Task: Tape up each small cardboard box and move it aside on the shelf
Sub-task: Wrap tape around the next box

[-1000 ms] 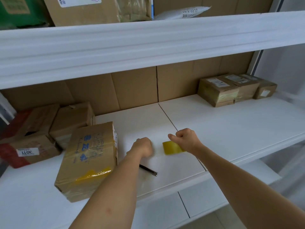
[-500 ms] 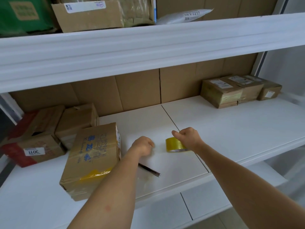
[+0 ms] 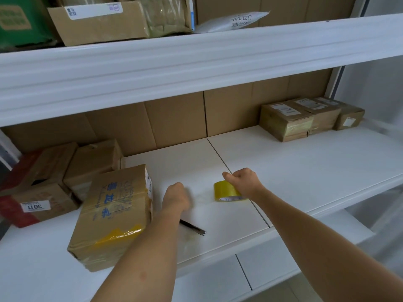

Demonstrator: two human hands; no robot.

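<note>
My right hand (image 3: pixel 244 182) grips a yellow tape roll (image 3: pixel 226 191) standing on edge on the white shelf (image 3: pixel 305 166). My left hand (image 3: pixel 177 197) is curled in a fist a short way left of the roll. A faint clear strip of tape (image 3: pixel 204 196) stretches from the roll to its fingers. A brown cardboard box (image 3: pixel 115 214) wrapped in yellowish tape lies just left of my left forearm. Three small taped boxes (image 3: pixel 285 122) stand in a row at the shelf's back right.
A dark pen-like tool (image 3: pixel 194 228) lies on the shelf beside my left wrist. More cardboard boxes (image 3: pixel 91 164) and a red-edged box with a "3011" label (image 3: pixel 37 199) crowd the left end. The upper shelf (image 3: pixel 196 57) overhangs, loaded with parcels.
My right hand has lifted the roll onto its edge and drawn it slightly right, away from my left fist. The gap between my hands has widened.
</note>
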